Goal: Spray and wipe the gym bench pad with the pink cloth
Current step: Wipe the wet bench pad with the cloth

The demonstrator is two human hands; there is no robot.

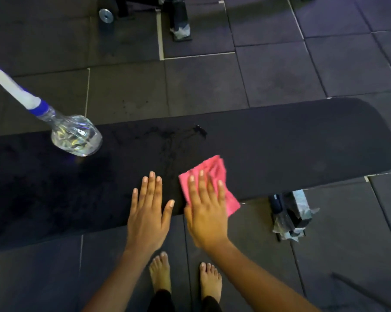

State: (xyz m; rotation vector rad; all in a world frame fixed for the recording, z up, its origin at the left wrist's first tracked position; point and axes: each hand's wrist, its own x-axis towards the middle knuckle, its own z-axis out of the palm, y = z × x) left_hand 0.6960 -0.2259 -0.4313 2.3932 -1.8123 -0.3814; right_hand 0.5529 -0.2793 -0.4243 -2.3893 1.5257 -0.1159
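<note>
A long black bench pad (pixel 291 143) runs across the view, with wet-looking marks near its middle. My right hand (pixel 206 210) lies flat with straight fingers on the pink cloth (pixel 214 172), pressing it on the pad's near edge. Just to its left, my left hand (pixel 148 210) rests flat on the pad with fingers spread and holds nothing. A clear spray bottle (pixel 75 136) with a blue and white top stands on the pad at the left, apart from both hands.
The bench's taped metal leg (pixel 290 215) stands under the pad at the right. My bare feet (pixel 183 275) are on the dark rubber floor tiles (pixel 280 70). Another frame leg (pixel 179 21) and a silver weight plate (pixel 106 15) lie at the back.
</note>
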